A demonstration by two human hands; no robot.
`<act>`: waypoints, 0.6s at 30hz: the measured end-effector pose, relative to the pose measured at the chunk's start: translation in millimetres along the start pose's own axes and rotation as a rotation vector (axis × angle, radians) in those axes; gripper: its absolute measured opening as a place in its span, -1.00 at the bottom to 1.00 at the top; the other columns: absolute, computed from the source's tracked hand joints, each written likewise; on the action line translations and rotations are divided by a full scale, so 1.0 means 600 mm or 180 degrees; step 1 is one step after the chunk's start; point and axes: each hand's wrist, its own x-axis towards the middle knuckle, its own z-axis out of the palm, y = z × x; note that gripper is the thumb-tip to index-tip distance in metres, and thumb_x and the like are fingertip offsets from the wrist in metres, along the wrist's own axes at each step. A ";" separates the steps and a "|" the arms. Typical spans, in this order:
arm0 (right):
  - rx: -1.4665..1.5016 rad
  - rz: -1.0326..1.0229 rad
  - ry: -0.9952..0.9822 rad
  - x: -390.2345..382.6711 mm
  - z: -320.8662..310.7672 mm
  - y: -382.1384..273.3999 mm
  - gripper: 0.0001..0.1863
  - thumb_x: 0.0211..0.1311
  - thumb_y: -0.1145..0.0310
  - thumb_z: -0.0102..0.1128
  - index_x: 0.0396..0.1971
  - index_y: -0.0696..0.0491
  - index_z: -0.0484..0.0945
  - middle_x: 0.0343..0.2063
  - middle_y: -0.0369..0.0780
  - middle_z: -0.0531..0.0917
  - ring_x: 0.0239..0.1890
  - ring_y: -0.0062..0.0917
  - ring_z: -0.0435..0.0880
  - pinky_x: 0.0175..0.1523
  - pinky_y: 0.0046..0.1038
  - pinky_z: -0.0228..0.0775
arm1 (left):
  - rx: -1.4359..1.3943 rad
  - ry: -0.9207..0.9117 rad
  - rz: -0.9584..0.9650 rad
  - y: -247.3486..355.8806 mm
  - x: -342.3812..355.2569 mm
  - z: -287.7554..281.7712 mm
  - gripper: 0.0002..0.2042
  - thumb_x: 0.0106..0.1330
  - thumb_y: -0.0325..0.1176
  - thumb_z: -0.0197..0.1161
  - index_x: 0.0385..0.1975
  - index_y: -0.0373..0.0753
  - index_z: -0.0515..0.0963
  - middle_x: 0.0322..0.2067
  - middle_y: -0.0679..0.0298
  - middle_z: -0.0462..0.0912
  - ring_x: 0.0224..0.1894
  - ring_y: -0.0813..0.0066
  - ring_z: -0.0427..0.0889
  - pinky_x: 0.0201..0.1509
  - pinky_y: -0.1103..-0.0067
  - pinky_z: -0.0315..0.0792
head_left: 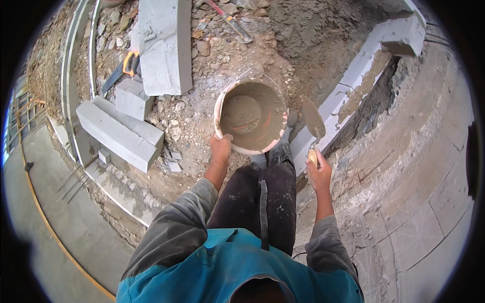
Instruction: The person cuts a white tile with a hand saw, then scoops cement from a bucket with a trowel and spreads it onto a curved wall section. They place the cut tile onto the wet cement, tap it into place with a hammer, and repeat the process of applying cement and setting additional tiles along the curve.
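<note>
My left hand [221, 147] is closed on the near-left rim of a round bucket [218, 117], whose inside is coated with wet grey-brown mortar [241, 112]. A thin wire handle lies up at the bucket's far side. In my right hand [320, 174] is the wooden handle of a trowel [314, 120], its leaf-shaped blade pointing away from me and smeared with mortar. The blade is just right of the bucket, over the edge of a low course of pale blocks [337, 101]. Patches of mortar lie along the top of that course.
Left of the bucket lie pale blocks [121, 132] and a long slab [165, 48] on rubble. A handsaw [123, 69] with a black-and-orange handle rests beside them. A hammer-like tool [230, 21] with a red handle lies at the far side. A block [404, 35] stands at the course's far end.
</note>
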 end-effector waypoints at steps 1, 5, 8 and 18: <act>-0.0510 -0.0039 -0.0370 -0.014 0.020 -0.020 -0.45 0.23 0.37 0.25 0.21 0.22 0.43 -0.36 -0.25 0.64 -0.53 -0.68 0.54 -0.44 -0.59 0.44 | -0.0131 0.0155 -0.0030 -0.008 -0.009 -0.002 -0.77 0.12 -0.53 0.13 -0.20 -0.38 0.52 -0.46 0.19 0.60 -0.58 0.36 0.60 -0.61 0.49 0.50; -0.0289 0.0083 -0.1908 -0.026 0.123 -0.086 -0.50 0.27 0.32 0.23 0.18 0.18 0.46 -0.30 -0.29 0.64 -0.50 -0.71 0.55 -0.47 -0.61 0.43 | -0.0670 0.0436 -0.0456 -0.022 -0.035 -0.043 -0.74 0.10 -0.54 0.14 -0.18 -0.40 0.52 -0.43 0.17 0.63 -0.51 0.34 0.63 -0.53 0.45 0.54; -0.2198 -0.2400 -0.1708 -0.018 0.198 -0.118 -0.40 0.22 0.31 0.27 0.24 0.18 0.38 -0.30 -0.16 0.67 -0.48 -0.65 0.56 -0.34 -0.49 0.47 | -0.1243 0.0714 -0.0504 -0.024 -0.025 -0.105 -0.69 0.07 -0.56 0.15 -0.14 -0.42 0.54 -0.39 0.16 0.66 -0.45 0.35 0.65 -0.42 0.44 0.54; -0.2533 -0.1117 -0.1616 -0.031 0.210 -0.133 -0.38 0.21 0.25 0.28 0.22 0.23 0.37 -0.15 0.06 0.65 -0.18 -0.13 0.66 -0.01 -0.27 0.47 | -0.3059 0.1358 -0.0562 -0.073 -0.010 -0.324 -0.56 0.13 -0.61 0.05 0.08 -0.40 0.33 -0.11 -0.01 0.54 -0.15 0.00 0.66 -0.16 -0.01 0.65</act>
